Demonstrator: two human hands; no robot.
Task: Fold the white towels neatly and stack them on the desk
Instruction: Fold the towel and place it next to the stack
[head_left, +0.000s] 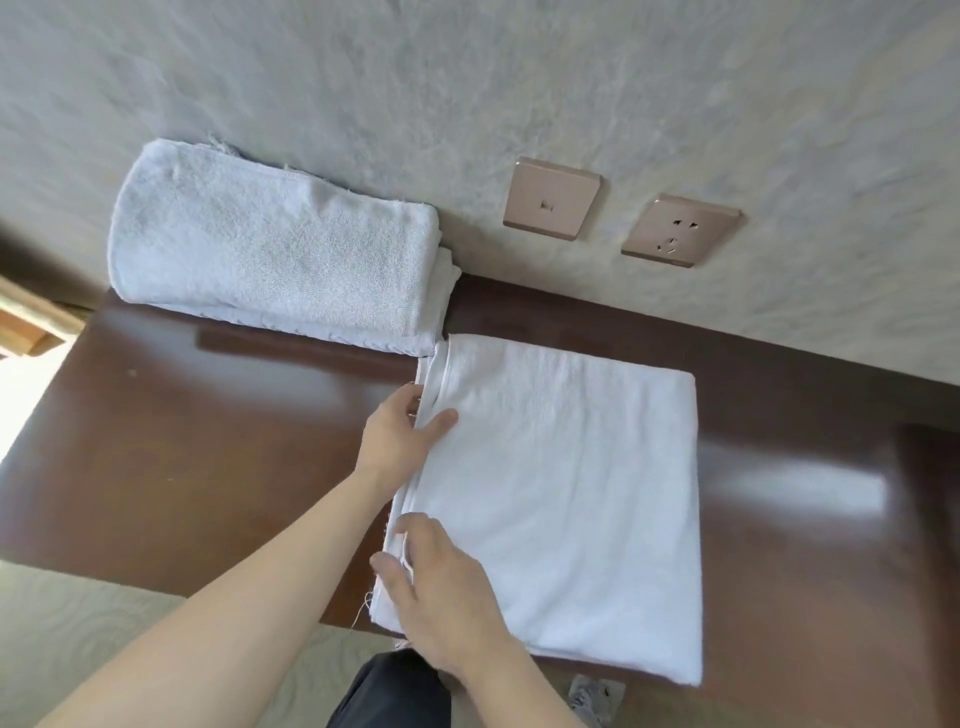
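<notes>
A white towel (571, 493), folded into a flat rectangle, lies on the dark wooden desk (208, 441) and reaches its near edge. My left hand (400, 441) pinches the towel's left edge near the far corner, thumb on top and fingers beneath. My right hand (441, 597) grips the same left edge close to the near corner, its fingers curled around the hem. A stack of folded white towels (270, 249) sits at the back left of the desk against the wall, touching the flat towel's far corner.
The grey textured wall behind the desk carries a switch plate (550, 200) and a power socket (680, 231). The desk's near edge runs across the lower left, with pale floor (104, 623) beyond it. Glossy bare desk lies left and right of the towel.
</notes>
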